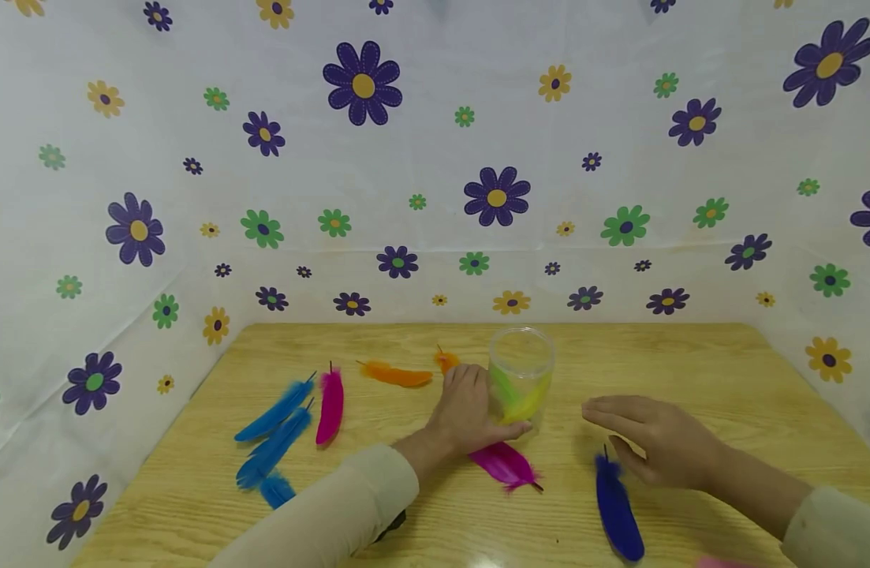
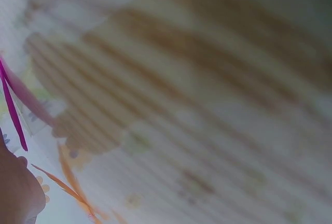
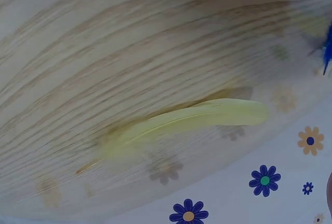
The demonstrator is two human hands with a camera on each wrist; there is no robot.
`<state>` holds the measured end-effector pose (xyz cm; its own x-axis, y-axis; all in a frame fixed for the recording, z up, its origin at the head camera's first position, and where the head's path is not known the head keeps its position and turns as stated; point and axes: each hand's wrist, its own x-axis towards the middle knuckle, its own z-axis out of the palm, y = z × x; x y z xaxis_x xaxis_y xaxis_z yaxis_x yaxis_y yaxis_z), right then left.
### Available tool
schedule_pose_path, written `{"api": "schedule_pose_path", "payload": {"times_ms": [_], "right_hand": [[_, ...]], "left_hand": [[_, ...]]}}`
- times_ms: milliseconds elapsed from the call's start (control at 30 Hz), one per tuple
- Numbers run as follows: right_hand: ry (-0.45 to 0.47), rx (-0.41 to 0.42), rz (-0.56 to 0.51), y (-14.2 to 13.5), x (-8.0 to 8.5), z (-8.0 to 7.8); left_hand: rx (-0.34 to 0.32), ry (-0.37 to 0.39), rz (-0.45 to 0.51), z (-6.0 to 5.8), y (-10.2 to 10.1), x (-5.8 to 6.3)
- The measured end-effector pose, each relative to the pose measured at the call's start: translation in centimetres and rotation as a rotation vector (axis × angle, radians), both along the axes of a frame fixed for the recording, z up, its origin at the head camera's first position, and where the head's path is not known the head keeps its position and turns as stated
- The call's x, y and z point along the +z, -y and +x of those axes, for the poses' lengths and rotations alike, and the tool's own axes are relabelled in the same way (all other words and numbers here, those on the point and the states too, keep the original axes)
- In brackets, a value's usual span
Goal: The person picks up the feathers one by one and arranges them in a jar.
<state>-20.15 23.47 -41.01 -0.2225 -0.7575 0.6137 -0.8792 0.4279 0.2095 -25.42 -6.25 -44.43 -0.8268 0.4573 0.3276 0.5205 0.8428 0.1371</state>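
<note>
My left hand [image 1: 466,410] holds a clear, open-topped plastic jar [image 1: 527,375] by its left side, thumb across the front near the base. Through the jar's wall show a light green feather [image 1: 504,388] and a yellow feather [image 1: 525,407]. Right below that hand lies a magenta feather [image 1: 505,465], partly covered. An orange feather [image 1: 446,360] pokes out behind the fingers. Some way right of the jar, my right hand [image 1: 658,442] hangs with loosely bent fingers, empty, by the quill of a dark blue feather [image 1: 617,509]. A pale yellow feather [image 3: 192,120] lies on wood in the right wrist view.
Several light blue feathers [image 1: 278,446] lie at the left of the wooden table [image 1: 655,355], beside a pink feather [image 1: 330,406]. Another orange feather [image 1: 395,374] lies farther back. Something black [image 1: 392,527] shows under the left sleeve. A flower-printed cloth [image 1: 435,158] encloses the table's back and sides.
</note>
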Motion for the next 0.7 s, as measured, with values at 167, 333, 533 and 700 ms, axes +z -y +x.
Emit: {"api": "schedule_pose_path", "payload": {"times_ms": [167,333,533,700], "right_hand": [[-0.059,0.084,0.075,-0.7,-0.7,0.0],[-0.065,0.156,0.217,-1.7,-1.3,0.0],[-0.046,0.242,0.323,-2.5,-1.8,0.1],[-0.020,0.286,0.354,-2.5,-2.1,0.1]], "left_hand": [[0.002,-0.007,0.001,0.0,0.0,-0.1],[0.004,-0.010,-0.001,-0.1,0.0,-0.2],[0.001,-0.016,0.007,-0.2,0.0,-0.2],[0.001,-0.004,0.008,-0.1,0.0,-0.1]]}}
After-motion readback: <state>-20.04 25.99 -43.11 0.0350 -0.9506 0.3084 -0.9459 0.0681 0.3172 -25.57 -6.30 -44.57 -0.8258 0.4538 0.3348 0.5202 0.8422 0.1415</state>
